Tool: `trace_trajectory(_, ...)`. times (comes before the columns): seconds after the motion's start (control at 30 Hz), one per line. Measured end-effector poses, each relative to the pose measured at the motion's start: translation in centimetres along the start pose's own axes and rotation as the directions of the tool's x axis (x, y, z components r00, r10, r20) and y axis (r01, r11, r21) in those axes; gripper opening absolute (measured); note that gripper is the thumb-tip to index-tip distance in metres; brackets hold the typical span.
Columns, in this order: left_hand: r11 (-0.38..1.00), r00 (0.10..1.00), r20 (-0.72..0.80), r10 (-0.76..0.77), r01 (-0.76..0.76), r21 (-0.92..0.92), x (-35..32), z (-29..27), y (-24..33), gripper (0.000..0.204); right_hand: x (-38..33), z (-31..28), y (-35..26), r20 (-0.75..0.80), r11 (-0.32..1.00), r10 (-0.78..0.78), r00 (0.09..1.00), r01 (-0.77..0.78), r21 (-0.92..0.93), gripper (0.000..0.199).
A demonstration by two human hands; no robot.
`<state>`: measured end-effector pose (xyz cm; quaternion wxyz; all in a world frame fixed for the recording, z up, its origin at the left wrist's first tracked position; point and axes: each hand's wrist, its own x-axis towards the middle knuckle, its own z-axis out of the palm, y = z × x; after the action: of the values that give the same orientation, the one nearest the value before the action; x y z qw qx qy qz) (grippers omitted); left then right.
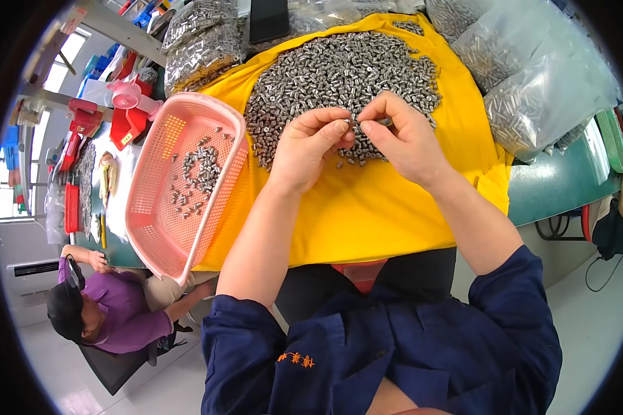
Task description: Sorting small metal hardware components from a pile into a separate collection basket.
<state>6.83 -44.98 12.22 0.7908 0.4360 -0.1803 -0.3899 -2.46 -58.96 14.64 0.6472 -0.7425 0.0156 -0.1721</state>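
Note:
A big heap of small metal cylinder parts (339, 69) lies on a yellow cloth (367, 207) spread over the table. My left hand (310, 142) and my right hand (403, 135) meet over the near edge of the heap. Both pinch small metal parts between thumb and fingertips, tips almost touching. A pink perforated plastic basket (152, 207) stands tilted to the left of my left hand, with several of the same metal parts (199, 171) loose in its bottom.
Clear plastic bags full of metal parts (526, 76) are stacked at the back right, more bags (201, 38) at the back left. Red tools (128, 117) lie on the green table at the left. A seated person in purple (114, 304) works at lower left.

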Motion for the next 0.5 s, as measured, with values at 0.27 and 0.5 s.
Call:
trace_trajectory(0.27, 0.999, 1.000, 0.006, 0.013, -0.014, 0.033, 0.4, 0.4, -0.1, 0.014, 0.3, -0.4, -0.5, 0.003, 0.996, -0.042, 0.999, 0.042, -0.076, 0.006)
trace_trajectory(0.5, 0.929, 0.988, -0.080, 0.130, -0.093, 0.358, 0.3, 1.2, 0.0, 0.013, 0.1, 0.4, 0.5, -0.062, 0.915, -0.135, 0.989, 0.100, -0.390, 0.005)
